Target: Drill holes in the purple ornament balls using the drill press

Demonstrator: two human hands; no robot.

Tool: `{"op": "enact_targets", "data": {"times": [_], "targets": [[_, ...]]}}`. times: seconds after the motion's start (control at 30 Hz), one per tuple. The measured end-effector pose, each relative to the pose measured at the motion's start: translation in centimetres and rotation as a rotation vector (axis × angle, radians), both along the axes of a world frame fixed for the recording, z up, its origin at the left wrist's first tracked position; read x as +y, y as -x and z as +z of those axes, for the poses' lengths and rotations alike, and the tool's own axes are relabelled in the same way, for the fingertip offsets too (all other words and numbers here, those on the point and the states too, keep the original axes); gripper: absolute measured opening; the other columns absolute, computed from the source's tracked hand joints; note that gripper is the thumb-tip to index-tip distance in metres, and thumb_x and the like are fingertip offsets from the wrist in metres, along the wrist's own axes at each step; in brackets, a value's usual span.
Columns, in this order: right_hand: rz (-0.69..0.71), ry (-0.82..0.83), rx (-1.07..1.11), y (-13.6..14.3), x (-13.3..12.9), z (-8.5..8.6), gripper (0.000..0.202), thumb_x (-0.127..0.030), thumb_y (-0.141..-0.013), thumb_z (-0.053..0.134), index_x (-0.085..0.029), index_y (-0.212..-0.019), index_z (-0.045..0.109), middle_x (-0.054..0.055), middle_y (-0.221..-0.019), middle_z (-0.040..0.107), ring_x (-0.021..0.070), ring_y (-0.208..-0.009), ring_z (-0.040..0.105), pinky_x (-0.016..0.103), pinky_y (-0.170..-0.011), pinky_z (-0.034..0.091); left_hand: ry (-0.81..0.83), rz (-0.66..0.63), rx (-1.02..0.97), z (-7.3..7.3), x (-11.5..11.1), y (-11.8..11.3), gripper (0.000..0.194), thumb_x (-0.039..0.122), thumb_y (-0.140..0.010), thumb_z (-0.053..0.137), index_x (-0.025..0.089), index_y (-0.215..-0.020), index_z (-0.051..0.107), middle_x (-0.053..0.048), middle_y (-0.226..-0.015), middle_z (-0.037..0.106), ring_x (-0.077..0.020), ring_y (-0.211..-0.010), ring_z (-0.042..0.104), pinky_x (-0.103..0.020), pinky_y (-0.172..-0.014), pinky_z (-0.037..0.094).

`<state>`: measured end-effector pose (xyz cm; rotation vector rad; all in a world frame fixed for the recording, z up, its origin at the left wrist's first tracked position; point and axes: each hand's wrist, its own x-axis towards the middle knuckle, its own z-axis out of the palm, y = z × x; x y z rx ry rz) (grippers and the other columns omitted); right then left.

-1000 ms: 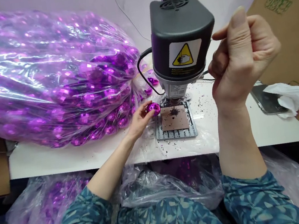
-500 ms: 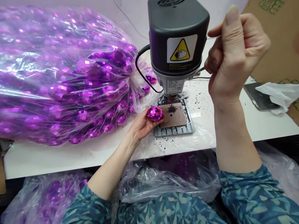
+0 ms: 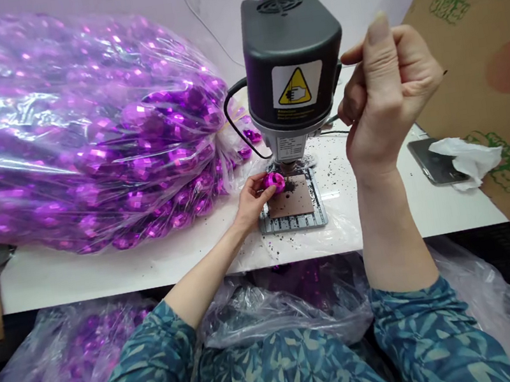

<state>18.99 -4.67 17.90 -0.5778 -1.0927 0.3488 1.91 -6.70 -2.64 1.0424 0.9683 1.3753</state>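
At centre, the left hand is now pinching the ball between thumb and fingers, holding it further over the board than before; upper right, beside the drill, the right hand is staying curled, fingers together, what they are gripping unclear

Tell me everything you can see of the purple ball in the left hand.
The purple ball is rounded and glossy; its mirror-like surface, perhaps metallic-coated plastic, shows bright pink glints and dark patches. The left hand holds it from the left, the thumb on its near side. It is at the far left corner of the square board, beside dark crumbs, below and left of the machine. Whether it touches the board cannot be told.
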Motion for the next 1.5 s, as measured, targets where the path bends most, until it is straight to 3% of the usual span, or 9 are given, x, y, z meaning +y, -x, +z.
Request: {"op": "enact_targets", "data": {"times": [0.23,0.6,0.73,0.87,1.13,1.3,1.5], "targets": [[-0.031,0.051,-0.075,-0.1,-0.3,0.0,0.056,-0.077,-0.078,0.051,-0.022,-0.069,0.056,-0.009,-0.044,0.028,0.0029,-0.036,0.024,0.027,-0.039,0.021,-0.064,-0.012,0.134,-0.7,0.2,-0.8,0.063,0.055,-0.073,0.092,0.021,-0.116,0.062,-0.009,-0.119,0.076,-0.0244,-0.113,0.071,-0.039,-0.102,0.053],[0.002,-0.040,0.006,0.2,-0.4,0.2,0.056,-0.079,-0.073,0.058,-0.024,-0.064,0.058,-0.009,-0.043,0.028,0.0060,-0.032,0.022,0.033,-0.034,0.019,-0.048,-0.068,0.137,0.4,-0.8,-1.9,0.051,0.038,-0.075,0.092,0.022,-0.113,0.061,-0.007,-0.114,0.074,-0.0243,-0.114,0.068,-0.042,-0.112,0.047],[-0.054,-0.003,-0.029,0.3,-0.6,0.3,0.064,-0.088,-0.072,0.047,-0.025,-0.063,0.054,-0.008,-0.043,0.027,0.0059,-0.033,0.023,0.032,-0.035,0.019,-0.086,-0.103,0.182,0.4,-0.8,-1.9,0.053,0.034,-0.075,0.092,0.023,-0.117,0.063,-0.008,-0.128,0.070,-0.0277,-0.127,0.062,-0.047,-0.121,0.042],[-0.060,0.004,-0.049,0.3,-0.7,0.2,0.064,-0.087,-0.074,0.047,-0.025,-0.064,0.054,-0.008,-0.044,0.028,0.0060,-0.034,0.024,0.032,-0.036,0.020,-0.101,-0.091,0.258,0.1,-1.2,-1.8,0.056,0.025,-0.072,0.093,0.022,-0.122,0.068,-0.011,-0.137,0.064,-0.0305,-0.133,0.059,-0.049,-0.126,0.037],[-0.077,0.023,-0.046,0.3,-0.4,0.0,0.066,-0.088,-0.074,0.045,-0.023,-0.065,0.052,-0.008,-0.044,0.022,0.0040,-0.035,0.020,0.029,-0.036,0.018,-0.133,-0.130,0.239,0.5,-1.9,-2.1,0.051,0.020,-0.077,0.086,0.021,-0.123,0.064,-0.011,-0.132,0.069,-0.0275,-0.127,0.064,-0.048,-0.121,0.043],[-0.066,-0.030,-0.006,0.4,-1.2,-0.9,0.055,-0.074,-0.082,0.059,-0.022,-0.066,0.055,-0.008,-0.045,0.028,0.0038,-0.036,0.026,0.029,-0.039,0.019,-0.111,-0.112,0.203,0.9,-1.9,-2.3,0.052,0.019,-0.072,0.090,0.021,-0.119,0.065,-0.010,-0.128,0.070,-0.0284,-0.124,0.065,-0.047,-0.120,0.043],[-0.032,-0.083,0.082,0.4,-2.9,-3.1,0.037,-0.054,-0.089,0.069,-0.023,-0.069,0.063,-0.008,-0.045,0.030,0.0040,-0.036,0.030,0.028,-0.041,0.017,-0.099,-0.096,0.175,0.9,-2.0,-2.4,0.053,0.019,-0.070,0.091,0.022,-0.116,0.066,-0.009,-0.127,0.070,-0.0285,-0.124,0.064,-0.048,-0.121,0.041]]}}
